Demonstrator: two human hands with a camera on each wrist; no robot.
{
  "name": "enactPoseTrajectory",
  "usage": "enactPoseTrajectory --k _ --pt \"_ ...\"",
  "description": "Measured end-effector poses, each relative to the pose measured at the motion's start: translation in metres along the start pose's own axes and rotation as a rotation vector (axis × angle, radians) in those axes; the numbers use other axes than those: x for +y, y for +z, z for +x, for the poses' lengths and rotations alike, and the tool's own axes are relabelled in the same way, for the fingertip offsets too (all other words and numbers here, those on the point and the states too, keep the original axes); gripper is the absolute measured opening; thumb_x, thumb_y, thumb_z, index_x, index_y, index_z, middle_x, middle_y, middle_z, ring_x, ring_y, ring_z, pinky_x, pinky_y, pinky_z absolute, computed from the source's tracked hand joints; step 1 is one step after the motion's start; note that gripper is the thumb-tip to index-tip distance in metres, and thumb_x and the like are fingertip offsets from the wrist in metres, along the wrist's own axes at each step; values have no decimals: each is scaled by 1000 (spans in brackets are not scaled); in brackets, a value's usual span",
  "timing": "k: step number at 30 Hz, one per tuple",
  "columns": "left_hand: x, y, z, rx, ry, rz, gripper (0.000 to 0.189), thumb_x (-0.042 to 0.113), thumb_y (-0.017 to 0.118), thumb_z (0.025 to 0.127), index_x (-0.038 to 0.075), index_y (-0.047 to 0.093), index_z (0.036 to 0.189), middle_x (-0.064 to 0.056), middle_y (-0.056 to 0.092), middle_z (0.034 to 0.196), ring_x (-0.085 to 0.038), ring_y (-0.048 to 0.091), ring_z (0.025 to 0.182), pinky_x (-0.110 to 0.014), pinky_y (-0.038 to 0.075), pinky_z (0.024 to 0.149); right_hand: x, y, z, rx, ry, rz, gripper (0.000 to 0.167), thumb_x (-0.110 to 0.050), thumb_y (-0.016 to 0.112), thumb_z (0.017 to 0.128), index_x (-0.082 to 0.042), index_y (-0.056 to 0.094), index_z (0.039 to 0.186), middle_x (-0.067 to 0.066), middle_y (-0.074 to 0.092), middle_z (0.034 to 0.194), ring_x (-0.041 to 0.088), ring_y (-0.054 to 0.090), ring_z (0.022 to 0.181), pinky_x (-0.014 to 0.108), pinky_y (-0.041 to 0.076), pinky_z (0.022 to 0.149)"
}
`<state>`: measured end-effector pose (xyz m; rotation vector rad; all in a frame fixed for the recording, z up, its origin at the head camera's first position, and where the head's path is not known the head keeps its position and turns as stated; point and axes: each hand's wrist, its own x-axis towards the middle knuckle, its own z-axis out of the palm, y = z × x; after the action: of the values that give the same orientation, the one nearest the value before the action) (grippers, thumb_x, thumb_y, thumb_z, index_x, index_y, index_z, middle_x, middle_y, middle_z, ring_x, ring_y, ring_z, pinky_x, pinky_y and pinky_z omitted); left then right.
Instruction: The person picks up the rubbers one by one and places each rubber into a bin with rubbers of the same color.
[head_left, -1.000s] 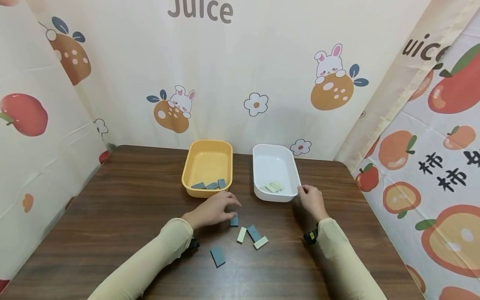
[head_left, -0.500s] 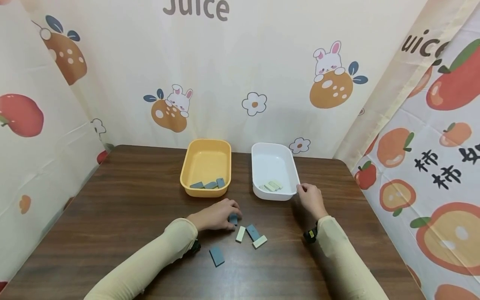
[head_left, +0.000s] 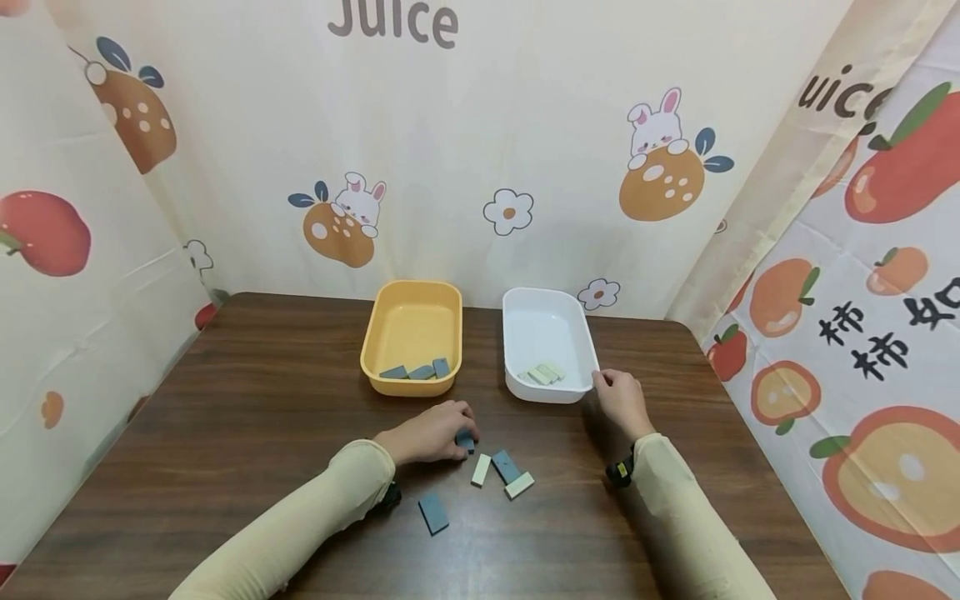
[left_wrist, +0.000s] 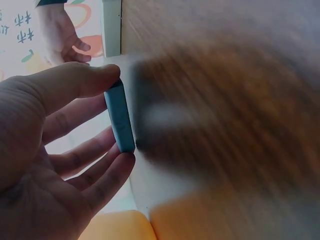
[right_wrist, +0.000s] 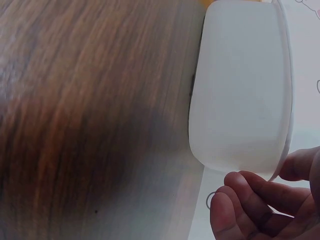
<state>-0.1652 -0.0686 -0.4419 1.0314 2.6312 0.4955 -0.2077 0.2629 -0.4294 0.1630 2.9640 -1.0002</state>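
My left hand (head_left: 429, 433) holds a flat blue-grey rectangular block (left_wrist: 120, 119) by its ends, thumb at one end and fingertips at the other, low over the wooden table. Beside that hand lie a pale cream block (head_left: 482, 470) and a second blue-grey block (head_left: 506, 467), whose near end meets another cream block (head_left: 519, 486). Nearer the front is one more blue-grey block (head_left: 433, 513). With thumb and fingers, my right hand (head_left: 624, 403) pinches the rim at the near right corner of a white plastic tub (right_wrist: 245, 90).
A yellow tub (head_left: 412, 389) stands left of the white one, with several blue-grey blocks (head_left: 422, 372) at its near end. Cream blocks (head_left: 543, 372) lie inside the white tub. A printed curtain (head_left: 450, 125) hangs behind the table (head_left: 225, 417).
My left hand has come down slightly onto the blue-grey block and now grips it; earlier its fingers were spread above it. The right hand stays at the white tub's rim.
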Motion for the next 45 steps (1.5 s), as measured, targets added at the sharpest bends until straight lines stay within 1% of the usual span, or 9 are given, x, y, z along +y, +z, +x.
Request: enactPoseTrajectory --k 7,11,20,22,27,33,37,41,45 --pt "0 -2 -3 74 9 -4 20 22 74 85 17 74 105 -5 60 114 -20 54 104 -35 47 88 -1 -1 -3 7 -10 2 43 -24 42 102 9 62 121 27 67 110 28 57 84 37 48 73" --pt "2 -6 -5 113 14 -8 21 24 74 86 16 74 106 -5 60 114 -20 55 103 -35 48 87 -2 -1 -3 5 -4 2 43 -25 42 103 9 62 122 27 67 112 28 57 85 38 48 74" --pt "3 -16 -8 139 -14 -79 25 26 72 88 15 73 110 -3 59 118 -18 55 105 -36 50 91 -1 0 -3 33 -28 -6 42 -23 43 102 10 64 119 27 68 109 28 57 82 40 48 74" --pt "1 -17 -9 156 -9 -90 24 26 72 87 15 73 109 -2 59 117 -17 56 104 -36 50 90 -1 1 -2 39 -32 -7 42 -23 43 102 9 64 119 27 68 110 28 57 83 40 49 75" --pt "-3 -25 -14 217 18 -111 25 25 73 87 12 72 109 -2 60 113 -15 58 98 -32 52 85 -1 3 -2 50 -41 -8 42 -24 44 101 9 65 117 27 68 108 29 58 83 41 49 76" --pt "-8 -36 -19 288 38 -131 23 23 74 86 12 72 106 4 59 104 -10 55 91 -25 51 80 0 3 -2 50 -37 1 41 -24 44 101 8 66 116 23 69 99 26 57 78 32 45 68" --pt "-10 -41 -21 343 49 -130 22 22 74 85 12 72 104 4 59 100 -10 54 88 -24 50 78 0 3 -1 50 -40 5 41 -23 44 101 9 65 116 23 69 99 26 56 78 31 45 67" --pt "-11 -44 -21 394 32 -116 21 25 74 86 14 72 103 3 62 101 -11 56 88 -27 51 79 0 3 -1 58 -42 4 42 -24 44 101 9 66 115 25 69 102 28 57 80 36 47 71" --pt "-13 -48 -22 452 -4 -142 22 25 75 85 13 72 103 0 64 104 -14 58 92 -33 52 83 0 3 -2 55 -39 5 42 -24 44 101 9 65 116 25 69 103 28 57 80 37 47 72"
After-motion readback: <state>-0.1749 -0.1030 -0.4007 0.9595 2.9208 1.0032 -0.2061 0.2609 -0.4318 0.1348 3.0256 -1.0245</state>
